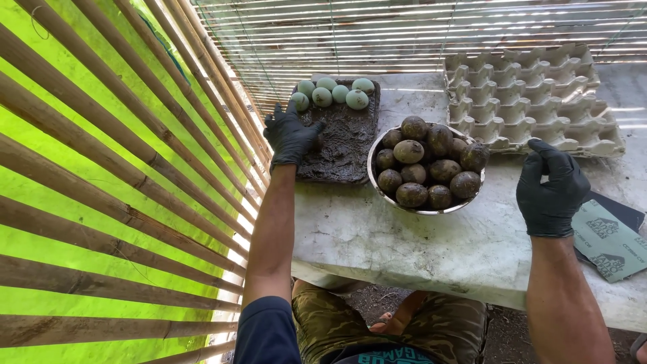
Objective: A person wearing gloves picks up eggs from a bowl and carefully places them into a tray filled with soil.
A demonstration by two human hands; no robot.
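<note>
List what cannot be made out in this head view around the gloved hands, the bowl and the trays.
- Bowl: its lower layer is hidden by the mud-coated eggs on top.
- Dark tray: its left edge is covered by the left hand.
- Green sheets: cut off by the right edge and partly hidden by the right hand.
- Empty egg trays: how many are stacked is unclear.

Your left hand (290,135), gloved black, rests on the mud tray (340,145), just below six pale eggs (332,94). Your right hand (551,189) hovers open above the table (404,236), between the bowl (377,185) of mud-coated eggs (428,165) and the sandpaper (610,243). Empty cartons (532,94) lie behind.
</note>
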